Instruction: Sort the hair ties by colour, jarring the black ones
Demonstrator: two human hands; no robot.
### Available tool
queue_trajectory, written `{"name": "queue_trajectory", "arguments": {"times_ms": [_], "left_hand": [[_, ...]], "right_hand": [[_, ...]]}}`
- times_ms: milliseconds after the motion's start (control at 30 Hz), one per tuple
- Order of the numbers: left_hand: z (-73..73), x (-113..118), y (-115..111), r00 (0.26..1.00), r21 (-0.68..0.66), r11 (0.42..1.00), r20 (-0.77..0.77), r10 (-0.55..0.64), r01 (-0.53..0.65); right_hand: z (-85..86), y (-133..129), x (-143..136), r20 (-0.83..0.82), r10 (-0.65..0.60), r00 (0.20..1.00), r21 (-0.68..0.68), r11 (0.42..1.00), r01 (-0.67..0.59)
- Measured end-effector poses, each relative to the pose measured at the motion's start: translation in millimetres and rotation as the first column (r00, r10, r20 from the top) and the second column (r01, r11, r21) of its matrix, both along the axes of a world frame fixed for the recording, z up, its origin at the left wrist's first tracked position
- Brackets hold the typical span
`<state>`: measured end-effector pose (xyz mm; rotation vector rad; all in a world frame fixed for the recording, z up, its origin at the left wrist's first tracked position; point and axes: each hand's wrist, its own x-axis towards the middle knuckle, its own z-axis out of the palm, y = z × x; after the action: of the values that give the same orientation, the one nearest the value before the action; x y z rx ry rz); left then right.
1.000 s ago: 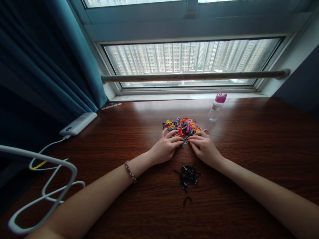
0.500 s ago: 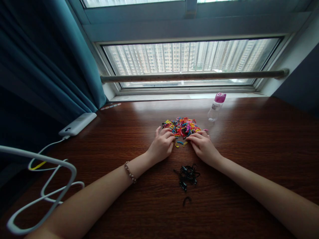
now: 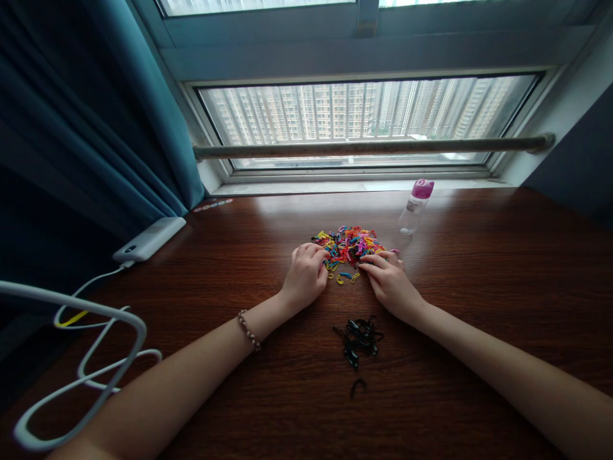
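A heap of small rubber bands (image 3: 352,241) in red, yellow, pink, blue, black and other colours lies on the brown wooden table. At its left edge is my left hand (image 3: 306,271), fingers curled together; whatever they pinch is hidden. My right hand (image 3: 390,278) touches the near right edge of the heap, index finger and thumb close together at the tips. What lies between those tips is too small to name. A few loose yellow and blue bands (image 3: 345,275) rest between the hands. Closer to me is a separate pile of black rubber bands (image 3: 363,337), with one black band (image 3: 357,386) apart below it.
Behind the heap to the right stands a clear bottle (image 3: 410,215) with a pink cap. A white power bank (image 3: 151,239) with a looping white cable (image 3: 138,322) lies at the left, beside a blue curtain (image 3: 158,128). A metal bar (image 3: 373,147) crosses the window.
My left hand has drawn slightly left, and its fingers are more curled, uncovering some bands at the heap's near left edge. My right hand has barely moved.
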<state>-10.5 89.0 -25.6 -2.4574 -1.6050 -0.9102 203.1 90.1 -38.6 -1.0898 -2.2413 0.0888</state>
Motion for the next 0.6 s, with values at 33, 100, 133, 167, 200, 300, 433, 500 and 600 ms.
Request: {"name": "queue_trajectory", "arguments": {"times_ms": [33,100,133,167,200,300,433,500,600], "left_hand": [[0.0,0,0,1.000,0.001,1.000,0.004,0.005,-0.005],[0.0,0,0,1.000,-0.001,1.000,0.010,0.015,-0.015],[0.0,0,0,1.000,-0.004,1.000,0.013,0.018,-0.018],[0.0,0,0,1.000,-0.007,1.000,0.015,0.019,-0.019],[0.1,0,0,1.000,-0.011,1.000,0.016,0.018,-0.017],[0.7,0,0,1.000,-0.013,1.000,0.023,0.017,-0.017],[-0.3,0,0,0.999,0.000,0.999,0.019,0.046,-0.046],[-4.1,-2,2,0.996,0.019,0.996,0.026,0.086,-0.086],[-14.2,-5,8,0.985,-0.003,0.986,0.040,0.169,-0.169]], "right_hand": [[0.5,0,0,-0.003,-0.004,1.000,-0.003,1.000,0.004],[1.3,-1,0,-0.005,-0.009,1.000,-0.015,1.000,0.009],[1.7,-2,0,0.000,-0.004,1.000,-0.021,1.000,0.004],[2.0,-2,0,0.008,0.003,1.000,-0.023,1.000,-0.003],[2.2,-2,0,0.018,0.011,1.000,-0.022,1.000,-0.010],[2.2,-3,-1,0.041,0.020,0.999,-0.009,1.000,-0.020],[1.7,-3,-1,0.045,0.028,0.999,-0.010,1.000,-0.028],[1.6,-3,-1,0.053,0.036,0.998,-0.005,0.999,-0.035],[1.4,-5,-1,0.097,0.045,0.994,0.005,0.999,-0.046]]}}
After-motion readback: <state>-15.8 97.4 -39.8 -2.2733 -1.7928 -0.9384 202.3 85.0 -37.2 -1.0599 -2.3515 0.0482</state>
